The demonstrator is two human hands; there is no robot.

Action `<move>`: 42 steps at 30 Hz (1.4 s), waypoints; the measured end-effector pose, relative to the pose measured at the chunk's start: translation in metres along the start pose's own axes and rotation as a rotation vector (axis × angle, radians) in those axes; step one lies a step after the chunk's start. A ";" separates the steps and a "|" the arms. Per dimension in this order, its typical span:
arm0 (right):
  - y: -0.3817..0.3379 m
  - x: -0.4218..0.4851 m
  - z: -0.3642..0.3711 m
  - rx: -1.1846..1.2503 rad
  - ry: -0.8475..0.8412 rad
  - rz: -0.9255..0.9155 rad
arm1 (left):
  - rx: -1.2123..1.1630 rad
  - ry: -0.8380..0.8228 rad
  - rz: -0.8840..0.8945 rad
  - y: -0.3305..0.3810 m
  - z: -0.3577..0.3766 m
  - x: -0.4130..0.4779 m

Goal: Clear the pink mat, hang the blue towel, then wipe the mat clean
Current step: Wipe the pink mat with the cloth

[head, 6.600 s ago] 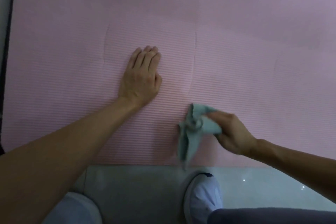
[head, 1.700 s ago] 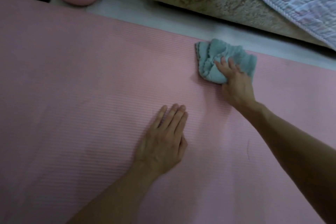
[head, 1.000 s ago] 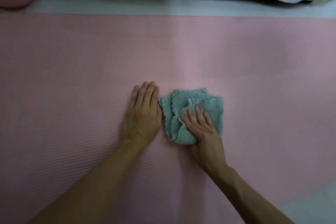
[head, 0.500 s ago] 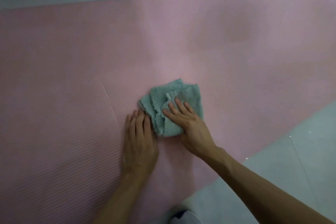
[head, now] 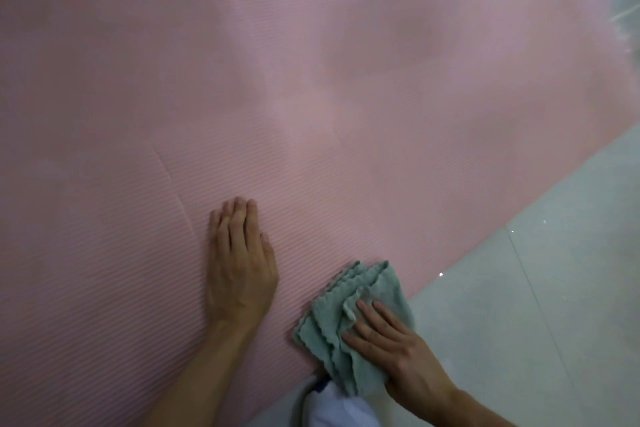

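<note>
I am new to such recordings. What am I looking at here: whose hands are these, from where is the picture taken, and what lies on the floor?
There is no machine here: a person works with two bare hands. The single picture comes from a camera worn on the person's head, looking down. The left hand lies flat on a pink mat, which is spread on a pale tiled floor. The right hand presses a folded green cloth with straight fingers at the mat's near edge. Neither hand grips anything. Below the cloth there is something white, probably the person's shoe.
</note>
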State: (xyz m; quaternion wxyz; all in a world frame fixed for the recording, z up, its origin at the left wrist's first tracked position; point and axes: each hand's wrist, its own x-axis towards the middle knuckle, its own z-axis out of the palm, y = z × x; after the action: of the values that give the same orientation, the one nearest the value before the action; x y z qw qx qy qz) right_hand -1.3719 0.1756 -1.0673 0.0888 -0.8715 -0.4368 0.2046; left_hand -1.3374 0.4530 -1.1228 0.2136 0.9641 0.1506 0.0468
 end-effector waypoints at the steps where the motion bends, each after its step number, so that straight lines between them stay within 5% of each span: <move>1: 0.006 -0.001 0.002 -0.027 -0.012 -0.043 | 0.003 -0.002 0.004 0.000 0.000 0.001; 10: 0.034 0.007 -0.005 -0.126 -0.163 -0.236 | 0.187 -0.256 0.067 0.000 -0.018 0.002; 18: 0.001 0.020 -0.027 -0.155 -0.285 -0.100 | 0.268 -0.657 0.094 0.049 -0.105 -0.045; 21: -0.023 0.035 -0.049 -0.073 -0.382 0.105 | 0.194 -0.741 0.015 0.071 -0.135 -0.095; 25: -0.063 0.048 -0.089 0.064 -0.428 0.383 | 0.228 -0.800 -0.050 0.092 -0.181 -0.149; 37: -0.078 -0.010 -0.288 0.000 -0.216 0.419 | 0.191 -0.713 -0.195 0.153 -0.341 -0.110; 42: -0.084 -0.015 -0.345 -0.076 -0.143 0.379 | -0.056 -0.723 -0.373 0.174 -0.364 -0.100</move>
State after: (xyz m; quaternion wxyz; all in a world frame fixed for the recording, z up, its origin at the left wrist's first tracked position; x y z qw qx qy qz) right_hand -1.2903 0.2226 -0.7244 -0.0153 -0.9240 -0.2778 0.2625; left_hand -1.4413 0.4170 -0.7219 0.2837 0.8685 0.2368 -0.3305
